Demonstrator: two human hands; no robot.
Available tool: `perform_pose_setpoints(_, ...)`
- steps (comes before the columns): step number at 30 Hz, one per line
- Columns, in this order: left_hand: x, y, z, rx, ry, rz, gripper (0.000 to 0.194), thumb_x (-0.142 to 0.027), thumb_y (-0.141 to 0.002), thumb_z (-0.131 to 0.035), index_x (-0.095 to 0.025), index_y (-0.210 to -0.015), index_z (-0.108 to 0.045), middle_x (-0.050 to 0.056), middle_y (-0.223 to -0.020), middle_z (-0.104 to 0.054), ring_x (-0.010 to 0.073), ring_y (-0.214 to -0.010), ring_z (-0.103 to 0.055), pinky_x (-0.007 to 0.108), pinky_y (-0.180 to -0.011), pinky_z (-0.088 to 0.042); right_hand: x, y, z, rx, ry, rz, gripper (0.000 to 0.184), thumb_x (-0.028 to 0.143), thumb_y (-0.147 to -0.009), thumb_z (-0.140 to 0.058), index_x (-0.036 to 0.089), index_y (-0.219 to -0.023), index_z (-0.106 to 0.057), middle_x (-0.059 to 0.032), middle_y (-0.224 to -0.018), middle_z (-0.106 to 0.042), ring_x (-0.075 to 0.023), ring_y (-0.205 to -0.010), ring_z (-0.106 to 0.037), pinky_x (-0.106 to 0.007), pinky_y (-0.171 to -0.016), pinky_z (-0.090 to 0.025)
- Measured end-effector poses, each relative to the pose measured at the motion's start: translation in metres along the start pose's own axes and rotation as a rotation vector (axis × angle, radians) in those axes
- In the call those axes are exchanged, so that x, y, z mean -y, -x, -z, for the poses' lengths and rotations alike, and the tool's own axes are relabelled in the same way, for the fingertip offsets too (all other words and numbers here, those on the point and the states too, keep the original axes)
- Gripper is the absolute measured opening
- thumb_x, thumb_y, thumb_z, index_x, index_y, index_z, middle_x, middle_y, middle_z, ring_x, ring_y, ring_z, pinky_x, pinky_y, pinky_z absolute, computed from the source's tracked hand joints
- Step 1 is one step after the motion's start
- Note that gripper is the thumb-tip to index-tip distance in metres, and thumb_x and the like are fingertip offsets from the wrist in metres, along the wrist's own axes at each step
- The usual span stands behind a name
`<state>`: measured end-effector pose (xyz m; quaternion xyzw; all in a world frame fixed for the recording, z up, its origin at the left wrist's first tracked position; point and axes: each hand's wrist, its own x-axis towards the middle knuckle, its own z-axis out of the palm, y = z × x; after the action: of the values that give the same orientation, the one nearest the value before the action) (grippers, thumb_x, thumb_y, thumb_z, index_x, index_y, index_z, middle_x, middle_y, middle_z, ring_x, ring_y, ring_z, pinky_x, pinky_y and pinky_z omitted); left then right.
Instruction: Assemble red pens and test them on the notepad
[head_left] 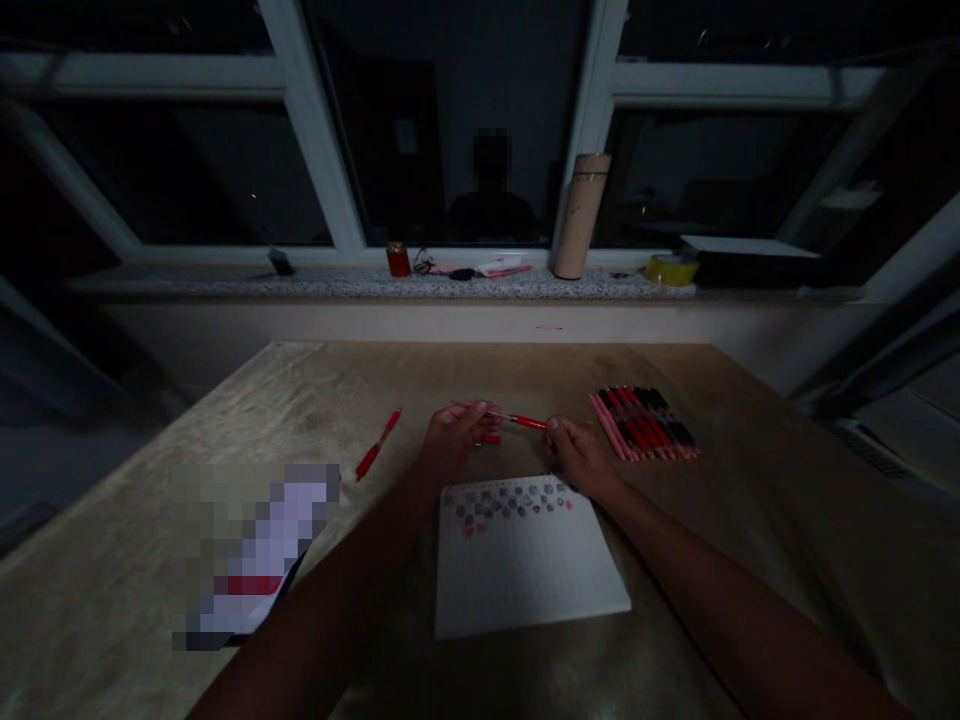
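A red pen (529,423) stretches between my two hands above the far edge of the notebook. My left hand (454,440) pinches its thin end, which looks like a slim refill poking out past the fingers. At the other end, the fingers of my right hand (579,452) close around the red barrel. A short red pen part (490,440) shows just beside my left fingers; whether it is held or lies on the table, I cannot tell. Below the hands lies an open lined notebook (525,570) with rows of dark scribbles and a few red marks.
Another red pen (377,445) lies on the table left of my hands. Right of them is a row of red, black and pink pens and pencils (643,424). A blurred-out device (262,560) lies at the left. The windowsill holds a tall flask (583,217) and yellow tape (670,270).
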<state>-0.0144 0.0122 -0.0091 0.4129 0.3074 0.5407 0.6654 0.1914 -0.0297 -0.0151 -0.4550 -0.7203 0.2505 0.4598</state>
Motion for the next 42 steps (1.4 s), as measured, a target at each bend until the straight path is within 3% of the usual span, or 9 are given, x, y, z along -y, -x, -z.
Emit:
perform_pose_setpoints(3, 0.001, 0.001, -0.001, 0.020, -0.003, -0.003, 0.027, -0.032, -0.071, -0.071, -0.007, -0.080, -0.067, 0.009, -0.078, -0.070, 0.0129, -0.065, -0.065, 0.024, -0.063, -0.053, -0.002, 0.001, -0.002, 0.012, -0.046, -0.051, 0.046, 0.047, -0.094, -0.027, 0.020, -0.061, -0.046, 0.0024, -0.051, -0.045, -0.0119, -0.049, -0.045, -0.023, -0.050, -0.035)
perform_pose_setpoints(10, -0.002, 0.003, -0.004, -0.034, -0.019, -0.019, 0.029, -0.033, -0.068, -0.073, -0.007, -0.079, -0.067, 0.009, -0.077, -0.070, 0.0121, -0.065, -0.064, 0.024, -0.065, -0.054, -0.001, -0.002, 0.001, -0.012, 0.017, 0.015, 0.037, 0.045, -0.093, -0.033, 0.019, -0.071, -0.047, 0.0018, -0.061, -0.047, -0.0125, -0.058, -0.046, -0.024, -0.055, -0.036)
perform_pose_setpoints(17, -0.005, 0.005, -0.007, -0.003, -0.071, -0.051, 0.029, -0.034, -0.066, -0.074, -0.008, -0.080, -0.069, 0.011, -0.089, -0.070, 0.0132, -0.071, -0.064, 0.025, -0.068, -0.054, -0.002, -0.003, -0.001, -0.008, -0.086, -0.108, 0.044, 0.048, -0.093, -0.028, 0.019, -0.065, -0.046, 0.0021, -0.054, -0.045, -0.0114, -0.051, -0.044, -0.023, -0.050, -0.037)
perform_pose_setpoints(21, -0.005, 0.004, -0.006, -0.027, -0.164, -0.067, 0.031, -0.036, -0.067, -0.073, -0.009, -0.081, -0.070, 0.011, -0.088, -0.070, 0.0153, -0.072, -0.064, 0.026, -0.065, -0.054, 0.001, -0.003, -0.002, 0.014, 0.018, 0.003, 0.029, 0.044, -0.089, -0.043, 0.018, -0.092, -0.057, -0.0020, -0.073, -0.060, -0.0145, -0.066, -0.055, -0.025, -0.060, -0.044)
perform_pose_setpoints(25, -0.007, 0.004, -0.008, 0.026, -0.338, -0.038, 0.033, -0.039, -0.065, -0.073, -0.010, -0.081, -0.071, 0.010, -0.082, -0.070, 0.0158, -0.069, -0.063, 0.026, -0.061, -0.052, 0.003, -0.003, -0.003, 0.112, 0.125, 0.138, 0.025, 0.036, -0.087, -0.050, 0.019, -0.102, -0.061, -0.0073, -0.092, -0.067, -0.0186, -0.083, -0.061, -0.030, -0.074, -0.047)
perform_pose_setpoints(29, -0.016, -0.001, -0.001, 0.102, -0.512, -0.046, 0.037, -0.037, -0.057, -0.077, -0.014, -0.085, -0.069, 0.006, -0.080, -0.068, 0.0153, -0.064, -0.061, 0.027, -0.059, -0.049, -0.001, -0.002, -0.004, 0.092, 0.130, 0.107, 0.026, 0.033, -0.090, -0.044, 0.018, -0.102, -0.061, -0.0082, -0.094, -0.068, -0.0195, -0.084, -0.063, -0.030, -0.074, -0.047)
perform_pose_setpoints(32, -0.021, -0.004, 0.012, 0.061, -0.940, -0.160, 0.030, -0.034, -0.049, -0.080, -0.017, -0.070, -0.068, 0.003, -0.066, -0.064, 0.0162, -0.060, -0.056, 0.027, -0.057, -0.043, -0.005, -0.002, -0.003, 0.050, 0.127, 0.081, 0.026, 0.033, -0.090, -0.044, 0.019, -0.103, -0.061, -0.0080, -0.094, -0.068, -0.0200, -0.086, -0.063, -0.031, -0.075, -0.047)
perform_pose_setpoints(36, -0.021, -0.002, 0.021, 0.070, -1.506, -0.175, 0.014, -0.030, -0.058, -0.073, -0.019, -0.058, -0.063, 0.004, -0.065, -0.062, 0.0212, -0.071, -0.058, 0.029, -0.066, -0.039, -0.008, -0.002, -0.002, 0.033, 0.148, 0.077, 0.026, 0.034, -0.090, -0.044, 0.019, -0.103, -0.062, -0.0077, -0.093, -0.069, -0.0200, -0.084, -0.064, -0.030, -0.075, -0.048)
perform_pose_setpoints(42, -0.013, 0.004, 0.014, 0.075, -1.579, -0.235, 0.024, -0.036, -0.068, -0.068, -0.019, -0.085, -0.067, 0.009, -0.085, -0.063, 0.0235, -0.082, -0.057, 0.031, -0.074, -0.040, -0.006, -0.003, -0.001, 0.046, 0.162, 0.076, 0.027, 0.034, -0.090, -0.043, 0.019, -0.102, -0.062, -0.0079, -0.093, -0.068, -0.0200, -0.085, -0.063, -0.030, -0.076, -0.047)
